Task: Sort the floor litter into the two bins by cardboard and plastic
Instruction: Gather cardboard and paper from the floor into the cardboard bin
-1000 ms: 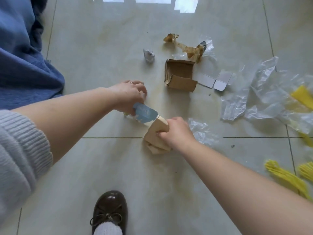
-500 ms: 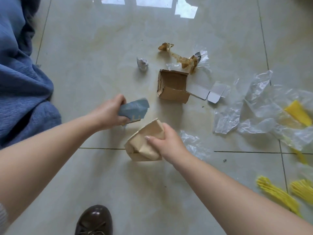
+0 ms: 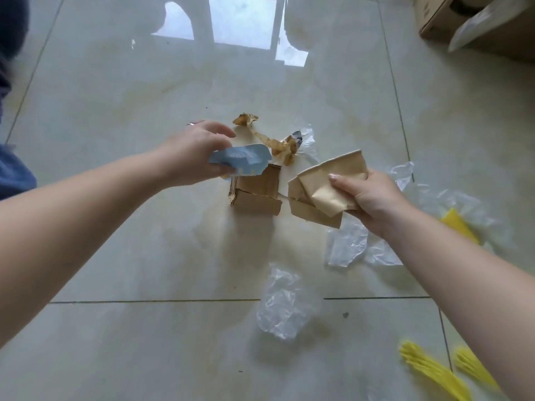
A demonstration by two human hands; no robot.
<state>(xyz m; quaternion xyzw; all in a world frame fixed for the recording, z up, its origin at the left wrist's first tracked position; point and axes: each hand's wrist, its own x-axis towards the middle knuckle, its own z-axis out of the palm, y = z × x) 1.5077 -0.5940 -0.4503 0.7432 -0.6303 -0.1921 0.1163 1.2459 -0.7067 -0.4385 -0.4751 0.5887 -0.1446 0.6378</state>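
My left hand [image 3: 194, 156] pinches a flattened light-blue card piece [image 3: 243, 160] above the floor. My right hand [image 3: 367, 195] grips a crushed tan paper cup [image 3: 324, 188], also lifted. Between and below them a small open brown cardboard box [image 3: 256, 192] lies on the tiles. Behind it sits a twisted brown paper scrap [image 3: 272, 140]. Clear plastic film lies crumpled in the near middle [image 3: 285, 303], and more film [image 3: 347, 247] spreads under my right wrist. A large cardboard box [image 3: 474, 21] stands at the far right corner.
Glossy pale tiled floor [image 3: 144, 241] with window glare at the top. Yellow plastic strips [image 3: 428, 369] lie at the lower right, and a yellow piece [image 3: 457, 227] sits in film at the right edge. Blue fabric [image 3: 14, 172] shows at the left edge.
Both hands have risen from the floor with their pieces and moved forward, now over the small brown box. The view has tilted up, and the shoe has left the frame.
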